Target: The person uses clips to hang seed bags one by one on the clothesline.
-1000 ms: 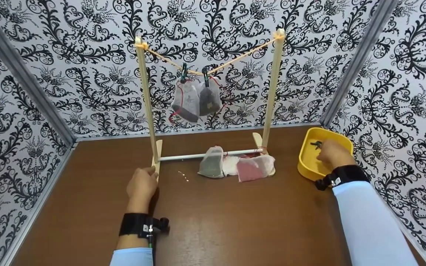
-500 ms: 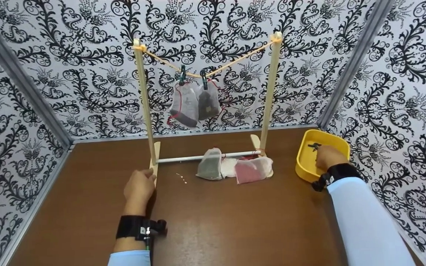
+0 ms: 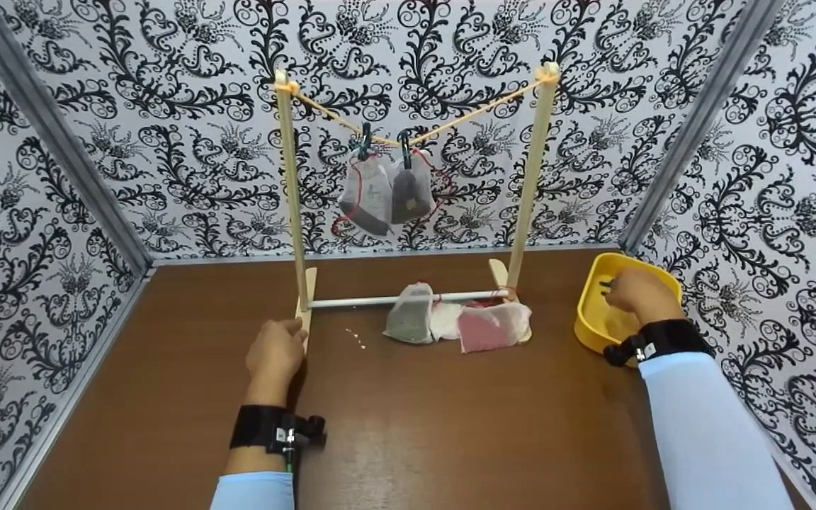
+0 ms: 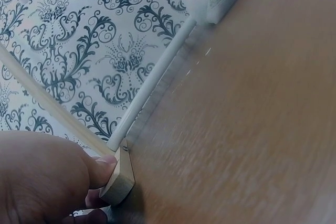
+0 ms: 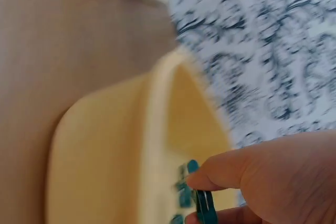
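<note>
My left hand pinches the front end of the left wooden foot of a small clothesline stand, thumb on top. Inside a yellow tray at the right, my right hand pinches a dark green clothespin between thumb and fingers. More green clothespins lie in the tray beside it. From the stand's orange cord hang two mesh pouches, a whitish one and a dark grey one, each clipped by a green clothespin.
On the table by the stand's white crossbar lie a grey-green mesh pouch, a white one and a pink one. Small pale bits are scattered left of them. Patterned walls enclose the back and sides.
The head view shifts slightly. My right hand stays in the tray, rising a little relative to it and covering more of the clothespins. My left hand keeps its place on the foot.
</note>
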Available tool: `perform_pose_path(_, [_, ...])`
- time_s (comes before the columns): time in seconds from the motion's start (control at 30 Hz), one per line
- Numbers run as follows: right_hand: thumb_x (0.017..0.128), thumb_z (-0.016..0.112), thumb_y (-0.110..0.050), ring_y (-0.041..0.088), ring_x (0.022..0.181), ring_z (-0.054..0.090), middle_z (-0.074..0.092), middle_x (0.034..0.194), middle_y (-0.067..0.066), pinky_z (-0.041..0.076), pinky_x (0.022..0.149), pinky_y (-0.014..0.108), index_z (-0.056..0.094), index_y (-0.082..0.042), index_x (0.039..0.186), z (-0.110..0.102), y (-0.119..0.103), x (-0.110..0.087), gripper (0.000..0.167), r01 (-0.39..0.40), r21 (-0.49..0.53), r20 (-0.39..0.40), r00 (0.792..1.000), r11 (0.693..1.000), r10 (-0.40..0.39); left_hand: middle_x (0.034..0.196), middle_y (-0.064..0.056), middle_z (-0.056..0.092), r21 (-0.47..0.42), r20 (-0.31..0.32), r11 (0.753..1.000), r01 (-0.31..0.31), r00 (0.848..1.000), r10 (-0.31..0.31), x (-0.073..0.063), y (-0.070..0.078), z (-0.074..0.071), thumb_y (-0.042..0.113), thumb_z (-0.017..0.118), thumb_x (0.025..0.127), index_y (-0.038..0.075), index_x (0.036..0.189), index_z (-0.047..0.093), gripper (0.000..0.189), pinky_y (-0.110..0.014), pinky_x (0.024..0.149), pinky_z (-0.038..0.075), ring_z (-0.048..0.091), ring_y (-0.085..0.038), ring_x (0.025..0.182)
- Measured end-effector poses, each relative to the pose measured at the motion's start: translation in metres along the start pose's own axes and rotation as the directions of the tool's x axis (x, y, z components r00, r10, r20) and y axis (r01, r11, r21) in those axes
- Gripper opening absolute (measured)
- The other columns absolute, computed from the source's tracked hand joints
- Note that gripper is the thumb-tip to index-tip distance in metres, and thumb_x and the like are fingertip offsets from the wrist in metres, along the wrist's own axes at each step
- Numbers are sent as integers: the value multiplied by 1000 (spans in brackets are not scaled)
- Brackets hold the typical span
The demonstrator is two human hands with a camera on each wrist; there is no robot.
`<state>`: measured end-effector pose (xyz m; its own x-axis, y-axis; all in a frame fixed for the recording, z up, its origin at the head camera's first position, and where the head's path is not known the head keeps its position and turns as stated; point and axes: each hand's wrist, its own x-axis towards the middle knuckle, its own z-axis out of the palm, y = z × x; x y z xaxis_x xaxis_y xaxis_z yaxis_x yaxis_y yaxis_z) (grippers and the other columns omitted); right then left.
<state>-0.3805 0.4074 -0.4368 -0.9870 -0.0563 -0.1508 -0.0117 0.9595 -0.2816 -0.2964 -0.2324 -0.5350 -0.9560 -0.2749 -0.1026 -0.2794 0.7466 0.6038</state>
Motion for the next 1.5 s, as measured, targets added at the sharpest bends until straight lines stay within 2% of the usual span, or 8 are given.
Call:
perform_pose_path(0.13, [102,73,-21,57,115,70,69,135,42,59,105,67,66,16,135,-15,-31,-10,50,12,89,-76,997,996,-5,168,-24,57,9,-4,1000,-1,1000,1,0,0,0,29,62,116,18,157,69,43,-70,118,52,60,-54,149])
perform_pose_path(0.27, [103,80,-26,56,122,70,64,147,43,61,108,64,58,13,154,-19,-69,-18,67,37,191,-106,994,981,-17,166,-23,60,7,-19,1000,-9,1000,10,-1,0,1,29,63,115,18,156,70,43,-70,118,52,61,-53,148])
perform_pose_path(0.47, [99,89,-26,37,115,77,75,141,29,67,94,37,70,-2,150,-5,-125,-31,60,185,375,-147,979,909,-138,165,-20,63,2,-30,1000,-11,1000,11,0,-1,2,28,64,115,18,155,71,42,-70,117,52,62,-52,147])
perform_pose_path(0.8, [94,92,-10,31,106,82,78,132,29,71,88,31,74,-1,144,47,-193,-24,54,261,636,-182,965,726,-188,166,-17,63,-24,-32,999,23,999,-23,2,2,2,30,65,115,21,155,71,42,-68,116,54,64,-51,146])
perform_pose_path(1.1, [89,97,-16,38,115,79,77,135,18,69,100,43,83,-9,132,74,-212,-28,45,383,582,-309,920,718,-240,161,-26,61,4,-71,1000,8,997,-8,-1,9,1,26,65,114,12,156,69,44,-69,116,54,64,-55,143])
perform_pose_path(1.3, [88,98,-15,32,108,77,77,123,14,69,91,39,86,-15,127,73,-222,-37,41,450,560,-347,890,695,-296,143,-23,73,24,-147,990,-140,979,142,-7,30,-9,30,72,110,11,146,76,42,-69,104,59,72,-52,129])
perform_pose_path(1.37, [88,98,-15,34,111,78,81,125,13,64,107,44,87,-16,126,72,-226,-39,39,484,537,-370,871,691,-323,139,-20,78,21,-146,974,-224,963,225,-14,47,-12,31,76,108,12,143,79,40,-67,104,60,75,-48,129])
perform_pose_path(1.5, [88,98,-17,34,123,81,84,134,7,34,138,60,87,-14,125,70,-234,-43,38,534,519,-391,843,667,-371,137,-16,81,-46,-169,899,-435,891,422,-32,87,-17,27,82,105,12,135,83,34,-62,108,61,78,-42,127])
